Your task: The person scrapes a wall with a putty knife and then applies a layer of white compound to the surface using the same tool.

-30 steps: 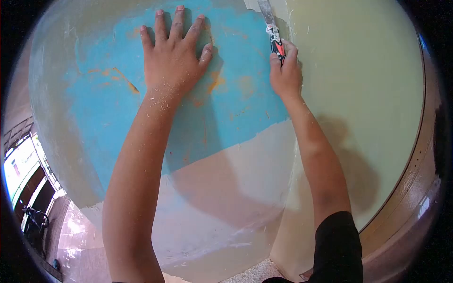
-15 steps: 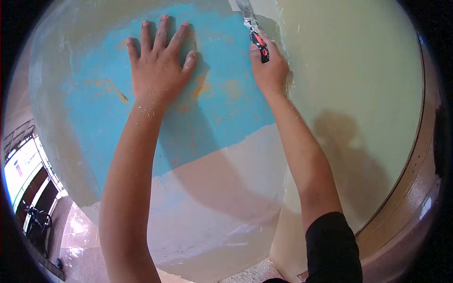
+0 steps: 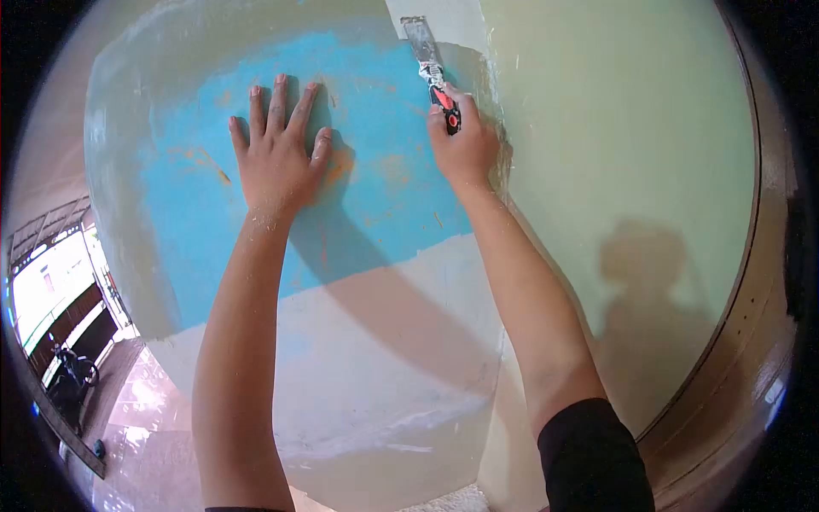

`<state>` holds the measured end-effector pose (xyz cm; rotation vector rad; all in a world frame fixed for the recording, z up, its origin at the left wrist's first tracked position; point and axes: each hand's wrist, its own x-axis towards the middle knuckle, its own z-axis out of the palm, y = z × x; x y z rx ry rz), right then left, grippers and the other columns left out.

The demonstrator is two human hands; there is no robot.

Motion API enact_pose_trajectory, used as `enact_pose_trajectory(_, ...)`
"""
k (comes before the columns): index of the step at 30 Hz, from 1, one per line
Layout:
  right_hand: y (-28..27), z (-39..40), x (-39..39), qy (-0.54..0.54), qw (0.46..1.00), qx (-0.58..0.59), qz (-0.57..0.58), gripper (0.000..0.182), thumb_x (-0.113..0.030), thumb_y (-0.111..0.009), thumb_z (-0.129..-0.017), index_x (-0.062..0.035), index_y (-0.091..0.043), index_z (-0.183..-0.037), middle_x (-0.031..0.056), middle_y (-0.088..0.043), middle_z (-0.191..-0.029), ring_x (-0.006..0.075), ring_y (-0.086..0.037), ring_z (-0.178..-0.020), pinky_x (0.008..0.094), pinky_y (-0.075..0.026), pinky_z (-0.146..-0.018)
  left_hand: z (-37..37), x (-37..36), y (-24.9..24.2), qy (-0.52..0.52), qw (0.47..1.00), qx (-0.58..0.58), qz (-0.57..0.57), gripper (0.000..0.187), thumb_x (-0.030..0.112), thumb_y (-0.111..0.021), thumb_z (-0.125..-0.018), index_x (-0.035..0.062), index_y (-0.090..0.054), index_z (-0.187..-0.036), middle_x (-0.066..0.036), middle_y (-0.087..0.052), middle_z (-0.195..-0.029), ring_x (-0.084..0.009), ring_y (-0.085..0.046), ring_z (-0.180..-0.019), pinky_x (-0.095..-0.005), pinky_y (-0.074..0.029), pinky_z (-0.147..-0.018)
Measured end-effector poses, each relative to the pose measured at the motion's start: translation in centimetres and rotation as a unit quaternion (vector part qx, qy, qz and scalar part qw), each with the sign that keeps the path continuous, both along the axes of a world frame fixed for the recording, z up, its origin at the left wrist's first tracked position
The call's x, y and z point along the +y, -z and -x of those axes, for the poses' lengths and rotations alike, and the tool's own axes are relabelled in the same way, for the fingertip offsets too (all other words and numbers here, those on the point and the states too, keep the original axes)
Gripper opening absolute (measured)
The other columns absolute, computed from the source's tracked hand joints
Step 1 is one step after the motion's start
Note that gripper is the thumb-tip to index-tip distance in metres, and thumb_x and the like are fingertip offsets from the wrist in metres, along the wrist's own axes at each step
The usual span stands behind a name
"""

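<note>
My right hand (image 3: 465,141) grips a putty knife (image 3: 419,43) by its black and red handle, with the blade pointing up. White smears cover the neck of the tool. Its blade edge is right at a pale patch near the top of the wall, close to the inner corner. My left hand (image 3: 277,145) lies flat with fingers spread against the blue painted area (image 3: 375,205), which has orange marks and scratches. Fine pale flecks dot my left wrist. Below the blue spreads a whitish section of wall (image 3: 384,341) with a ragged upper border.
A pale green wall (image 3: 623,128) adjoins on the right, bearing a shadow of a head and shoulders. Brown trim (image 3: 725,333) runs along its far edge. At the lower left are a shiny tiled floor (image 3: 141,410), a bright doorway and a parked motorcycle (image 3: 72,375).
The view has tilted upward, showing more of the pale patch and the whole blade. My right hand still grips the putty knife; my left hand stays spread on the blue area.
</note>
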<state>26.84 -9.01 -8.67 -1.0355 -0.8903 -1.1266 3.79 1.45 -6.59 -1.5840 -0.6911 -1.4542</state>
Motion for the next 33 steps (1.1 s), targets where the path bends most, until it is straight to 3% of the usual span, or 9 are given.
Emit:
enact_pose_trajectory(6, -0.3, -0.5, 0.7, 0.017, 0.999, -0.034, -0.035, 0.041, -0.036, -0.067, -0.089, -0.0251, -0.065, -0.129, 0.0084, -0.076, -0.09, 0.0332, -0.072, -0.077, 0.0465, -0.055, -0.073, -0.6, 0.2, 1.4, -0.016, 1.0, -0.01, 0.016, 0.062, 0.049, -0.049, -0.1, 0.039, -0.032, -0.159, 0.0, -0.024, -0.169, -0.0327, -0.019, -0.156, -0.0633, -0.014, -0.122)
enact_pose_trajectory(9, -0.1, -0.3, 0.1, 0.001, 0.999, 0.021, 0.036, 0.044, -0.036, -0.067, -0.089, -0.025, -0.065, -0.131, 0.0095, -0.076, -0.095, 0.0322, -0.072, -0.081, 0.0458, -0.055, -0.075, -0.4, 0.3, 1.5, -0.002, 1.0, -0.008, 0.005, 0.064, 0.05, -0.049, -0.098, 0.0373, -0.033, -0.159, -0.001, -0.024, -0.169, -0.0333, -0.018, -0.156, -0.0641, -0.013, -0.122)
enact_pose_trajectory(13, 0.0, -0.3, 0.0, -0.026, 0.999, 0.014, 0.037, 0.045, -0.035, -0.067, -0.088, -0.0237, -0.064, -0.132, 0.0084, -0.075, -0.097, 0.0312, -0.072, -0.083, 0.0454, -0.054, -0.076, -0.5, 0.4, 1.7, -0.004, 1.0, -0.01, 0.009, 0.064, 0.05, -0.049, -0.098, 0.0372, -0.033, -0.159, -0.002, -0.024, -0.169, -0.0334, -0.018, -0.156, -0.0642, -0.013, -0.122)
enact_pose_trajectory(18, 0.1, -0.7, 0.7, 0.034, 0.995, -0.078, -0.042, 0.045, -0.031, -0.068, -0.085, -0.0204, -0.064, -0.128, 0.0051, -0.075, -0.094, 0.0292, -0.071, -0.078, 0.0466, -0.052, -0.071, -0.4, 0.4, 1.8, -0.006, 1.0, -0.008, 0.009, 0.066, 0.05, -0.05, -0.098, 0.0381, -0.031, -0.159, -0.001, -0.024, -0.169, -0.0329, -0.018, -0.156, -0.064, -0.013, -0.122)
enact_pose_trajectory(22, 0.3, -0.5, 0.3, -0.002, 0.999, -0.038, 0.01, 0.045, -0.031, -0.068, -0.084, -0.0208, -0.063, -0.128, 0.0052, -0.075, -0.096, 0.0284, -0.071, -0.081, 0.0457, -0.051, -0.073, -0.4, 0.3, 1.8, -0.004, 1.0, -0.01, 0.012, 0.066, 0.05, -0.05, -0.098, 0.0383, -0.031, -0.159, -0.001, -0.024, -0.169, -0.0327, -0.018, -0.156, -0.0638, -0.013, -0.122)
enact_pose_trajectory(25, 0.4, -0.7, 0.3, 0.002, 0.999, -0.024, 0.035, 0.048, -0.029, -0.069, -0.084, -0.0215, -0.061, -0.131, 0.0104, -0.075, -0.1, 0.0362, -0.071, -0.083, 0.0476, -0.055, -0.077, -0.5, 0.2, 1.7, -0.001, 1.0, -0.011, 0.009, 0.063, 0.048, -0.05, -0.098, 0.0382, -0.034, -0.158, -0.001, -0.025, -0.169, -0.0331, -0.019, -0.156, -0.0623, -0.012, -0.123)
enact_pose_trajectory(27, 0.5, -0.8, 0.6, 0.02, 0.998, -0.066, -0.016, 0.047, -0.032, -0.07, -0.082, -0.0214, -0.062, -0.128, 0.0049, -0.075, -0.095, 0.0286, -0.071, -0.081, 0.0447, -0.049, -0.076, -0.6, 0.1, 1.9, -0.012, 1.0, -0.011, 0.021, 0.063, 0.048, -0.05, -0.098, 0.0387, -0.033, -0.158, -0.001, -0.024, -0.169, -0.0327, -0.018, -0.156, -0.0619, -0.011, -0.123)
enact_pose_trajectory(31, 0.3, -0.8, 0.8, 0.028, 0.996, -0.075, -0.029, 0.046, -0.033, -0.07, -0.084, -0.0221, -0.063, -0.128, 0.0042, -0.075, -0.095, 0.0276, -0.071, -0.081, 0.0446, -0.049, -0.076, -0.5, 0.5, 1.7, -0.016, 1.0, -0.013, 0.018, 0.063, 0.048, -0.05, -0.098, 0.0392, -0.033, -0.158, 0.0, -0.024, -0.169, -0.0325, -0.018, -0.156, -0.0617, -0.011, -0.124)
enact_pose_trajectory(33, 0.6, -0.8, 0.6, -0.012, 0.999, -0.015, 0.033, 0.043, -0.034, -0.07, -0.086, -0.0222, -0.065, -0.128, 0.0038, -0.075, -0.096, 0.0266, -0.071, -0.083, 0.0444, -0.049, -0.075, -0.5, 0.8, 1.8, 0.001, 1.0, -0.013, 0.008, 0.063, 0.048, -0.049, -0.098, 0.0394, -0.033, -0.158, 0.0, -0.024, -0.169, -0.0318, -0.018, -0.156, -0.0607, -0.011, -0.124)
